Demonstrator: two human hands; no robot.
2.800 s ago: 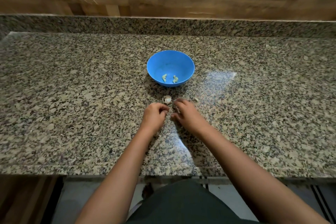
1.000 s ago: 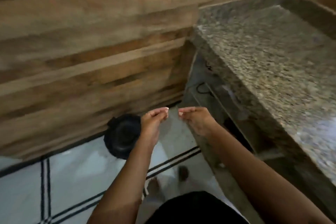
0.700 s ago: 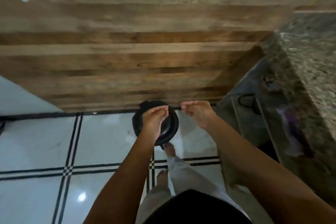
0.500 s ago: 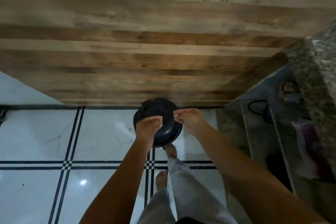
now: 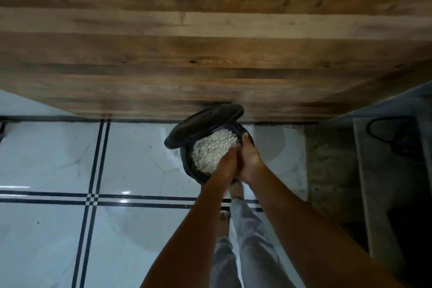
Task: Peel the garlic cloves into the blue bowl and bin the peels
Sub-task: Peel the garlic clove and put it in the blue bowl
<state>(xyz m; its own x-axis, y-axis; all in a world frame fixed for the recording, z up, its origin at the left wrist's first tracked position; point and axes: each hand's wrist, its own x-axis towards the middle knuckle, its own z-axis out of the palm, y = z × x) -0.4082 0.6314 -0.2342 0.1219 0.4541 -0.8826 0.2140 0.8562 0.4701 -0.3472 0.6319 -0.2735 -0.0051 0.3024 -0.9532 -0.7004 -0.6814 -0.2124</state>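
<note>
Left of the bin (image 5: 187, 168) there is only pale floor (image 5: 58, 159) with dark lines. The bin stands against the wooden wall (image 5: 210, 54). Its lid (image 5: 203, 121) is tipped up on the bin's left and far side, so the mouth is uncovered, and a heap of pale, shredded scraps (image 5: 211, 152) fills it nearly to the rim.

Your left hand (image 5: 228, 165) hangs over the near right part of the mouth, with its back to the camera and its fingers pointing down. It is pressed flat against your right hand (image 5: 249, 159), palm to palm, and the right thumb stands up over the bin's right rim. The peels are not visible. If any are left, they are hidden between your palms. The garlic cloves and the blue bowl are out of view.

Expect the peels to handle like dry paper. They are nearly weightless, limp and brittle, they cling to damp skin, and they drift on any draught. There is nothing to squeeze, so rub them off palm against palm and keep your hands low over the mouth so the flakes fall inside.

One bare foot (image 5: 236, 190) touches the bin's near base, just below your hands. It probably holds the lid up, though no pedal shows. If so, the lid is light and will probably drop when you ease off.

Right of the bin, a dark recess holds a looped cord (image 5: 374, 124).
</note>
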